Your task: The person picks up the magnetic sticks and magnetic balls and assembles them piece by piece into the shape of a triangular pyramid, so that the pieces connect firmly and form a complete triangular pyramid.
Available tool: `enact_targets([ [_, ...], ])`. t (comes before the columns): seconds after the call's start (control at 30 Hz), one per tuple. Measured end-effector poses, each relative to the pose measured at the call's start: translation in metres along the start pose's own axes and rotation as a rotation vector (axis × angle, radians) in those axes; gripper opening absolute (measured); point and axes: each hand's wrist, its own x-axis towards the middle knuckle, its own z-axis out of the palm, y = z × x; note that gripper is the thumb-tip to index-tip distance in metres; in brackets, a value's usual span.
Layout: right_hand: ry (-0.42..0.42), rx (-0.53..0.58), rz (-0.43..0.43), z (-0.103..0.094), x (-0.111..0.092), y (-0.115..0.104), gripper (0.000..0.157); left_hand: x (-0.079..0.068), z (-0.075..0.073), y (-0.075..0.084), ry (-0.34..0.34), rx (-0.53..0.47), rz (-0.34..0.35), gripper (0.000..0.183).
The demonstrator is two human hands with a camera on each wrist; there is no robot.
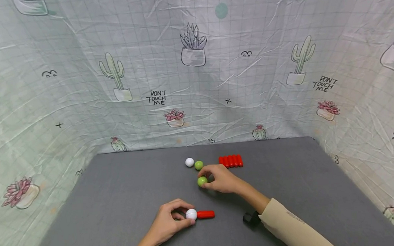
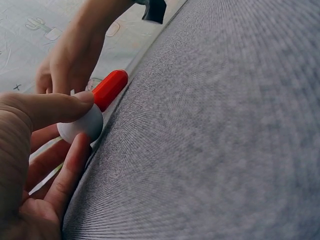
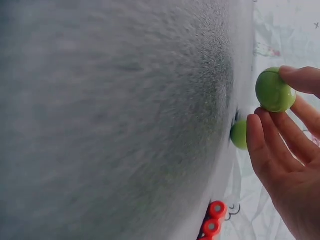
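My left hand (image 1: 171,218) pinches a white ball (image 1: 191,214) between thumb and fingers, low at the tabletop. A red stick (image 1: 206,214) with a rounded end points rightward from that ball and touches it; in the left wrist view the red stick (image 2: 111,89) meets the white ball (image 2: 82,124) too. Farther back, my right hand (image 1: 221,179) pinches a green ball (image 1: 202,181) by thumb and fingertips. The right wrist view shows a seam line around this green ball (image 3: 275,91), held off the table, with a second green ball (image 3: 240,135) behind the fingers.
Beyond the right hand lie another white ball (image 1: 189,162) and a green ball (image 1: 199,165) side by side. Several red sticks (image 1: 230,161) form a row to their right. A patterned curtain (image 1: 196,100) surrounds the grey table (image 1: 120,194). Something black (image 1: 251,218) is at the right wrist.
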Motion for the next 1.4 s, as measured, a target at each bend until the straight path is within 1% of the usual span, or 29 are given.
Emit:
enact_targets([
  [0.2, 0.024, 0.069, -0.009, -0.004, -0.022, -0.001, 0.026, -0.001, -0.002, 0.0, 0.007, 0.007, 0.011, 0.033],
  [0.3, 0.024, 0.111, -0.011, -0.003, -0.033, -0.001, 0.027, -0.004, -0.003, -0.002, 0.006, 0.006, -0.006, 0.032],
  [0.47, -0.009, 0.181, 0.013, -0.001, -0.053, -0.001, 0.028, -0.009, -0.004, -0.003, -0.004, 0.002, -0.044, 0.032],
  [0.57, -0.026, 0.198, 0.025, -0.002, -0.062, -0.001, 0.028, -0.009, -0.003, -0.004, -0.004, -0.004, -0.044, 0.033],
  [0.7, -0.046, 0.218, 0.02, -0.003, -0.072, 0.001, 0.028, -0.009, -0.003, -0.003, -0.004, -0.003, -0.044, 0.033],
  [0.77, -0.062, 0.234, 0.021, -0.003, -0.075, 0.001, 0.029, -0.008, -0.003, -0.003, -0.001, -0.007, -0.06, 0.033],
  [0.9, -0.08, 0.254, 0.026, -0.004, -0.079, 0.002, 0.03, -0.007, -0.003, -0.003, 0.005, -0.01, -0.061, 0.033],
  [1.0, -0.074, 0.262, 0.028, -0.004, -0.08, 0.002, 0.029, -0.006, -0.003, -0.003, 0.007, -0.013, -0.06, 0.033],
  [1.1, -0.072, 0.263, 0.03, -0.003, -0.082, 0.001, 0.029, -0.004, -0.003, -0.002, 0.01, -0.021, -0.079, 0.034],
  [1.17, -0.078, 0.264, 0.031, -0.003, -0.082, 0.001, 0.029, -0.004, -0.003, -0.002, 0.013, -0.023, -0.071, 0.034],
  [1.33, -0.102, 0.283, 0.028, -0.005, -0.084, 0.0, 0.03, -0.002, -0.002, -0.003, 0.01, -0.036, -0.02, 0.034],
  [1.4, -0.11, 0.291, 0.026, -0.006, -0.085, 0.0, 0.031, 0.0, -0.001, -0.003, 0.005, -0.048, -0.025, 0.035],
])
